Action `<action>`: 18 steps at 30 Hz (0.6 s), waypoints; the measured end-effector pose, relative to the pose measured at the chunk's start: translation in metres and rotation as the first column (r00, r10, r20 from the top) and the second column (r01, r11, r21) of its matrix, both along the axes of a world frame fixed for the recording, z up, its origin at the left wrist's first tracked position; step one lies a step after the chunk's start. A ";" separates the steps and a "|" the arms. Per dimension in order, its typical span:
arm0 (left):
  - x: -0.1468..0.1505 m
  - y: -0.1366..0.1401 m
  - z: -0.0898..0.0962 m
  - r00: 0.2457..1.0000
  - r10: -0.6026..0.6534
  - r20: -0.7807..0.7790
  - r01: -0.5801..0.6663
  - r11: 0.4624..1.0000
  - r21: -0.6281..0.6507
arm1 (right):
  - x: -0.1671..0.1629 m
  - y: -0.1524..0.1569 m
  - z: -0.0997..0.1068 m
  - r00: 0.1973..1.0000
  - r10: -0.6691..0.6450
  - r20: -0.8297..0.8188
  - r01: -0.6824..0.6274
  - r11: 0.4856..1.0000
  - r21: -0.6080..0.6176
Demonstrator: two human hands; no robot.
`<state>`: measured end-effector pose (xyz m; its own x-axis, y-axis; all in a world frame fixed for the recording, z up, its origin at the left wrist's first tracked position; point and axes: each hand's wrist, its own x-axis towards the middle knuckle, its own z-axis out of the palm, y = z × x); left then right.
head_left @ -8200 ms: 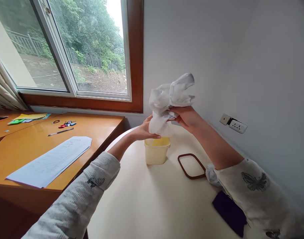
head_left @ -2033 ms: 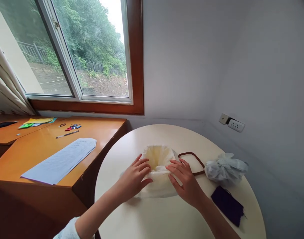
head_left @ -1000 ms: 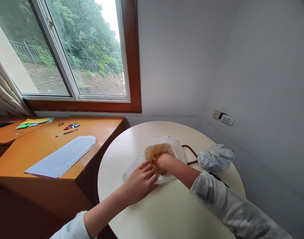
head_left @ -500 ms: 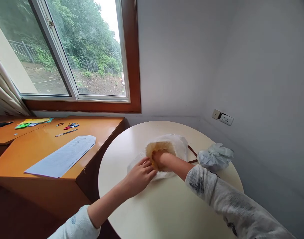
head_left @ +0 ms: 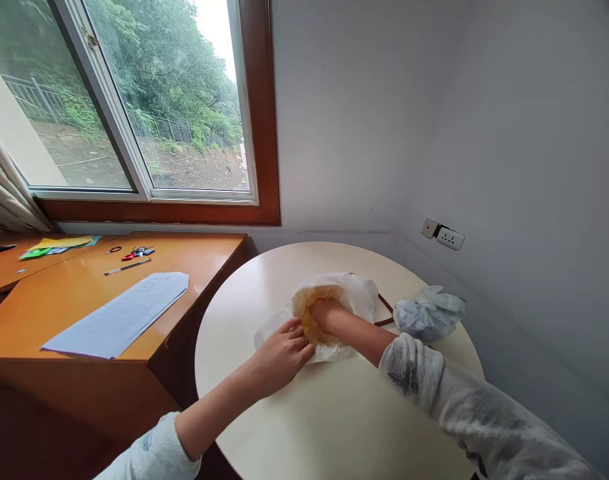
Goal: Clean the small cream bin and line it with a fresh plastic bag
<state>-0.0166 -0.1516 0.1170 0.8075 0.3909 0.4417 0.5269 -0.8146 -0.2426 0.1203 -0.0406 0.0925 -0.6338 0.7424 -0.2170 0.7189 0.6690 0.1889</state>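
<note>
White plastic bagging (head_left: pixel 355 293) gapes at two o'clock from the left hand (head_left: pixel 283 355), half-curled against its rim, with the right hand (head_left: pixel 329 319) inside, both grips unclear.

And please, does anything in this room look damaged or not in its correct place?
Yes, the wall socket: a dark gap shows between it and the small plate beside it, so it may be badly fitted. Elsewhere, nothing stands out.
</note>
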 end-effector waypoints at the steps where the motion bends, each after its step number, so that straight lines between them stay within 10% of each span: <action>1: 0.001 -0.001 0.001 1.000 0.001 -0.001 -0.001 1.000 0.002 | 0.000 -0.004 0.000 1.000 -0.004 0.008 0.004 1.000 -0.012; 14: -0.001 0.000 0.000 1.000 0.011 -0.002 -0.011 1.000 -0.019 | 0.023 -0.034 0.050 0.968 0.094 -0.232 -0.129 0.981 -0.142; 18: -0.003 -0.001 0.002 1.000 0.007 0.007 -0.006 0.999 -0.035 | 0.048 -0.040 0.081 0.834 0.135 -0.535 -0.122 0.991 0.060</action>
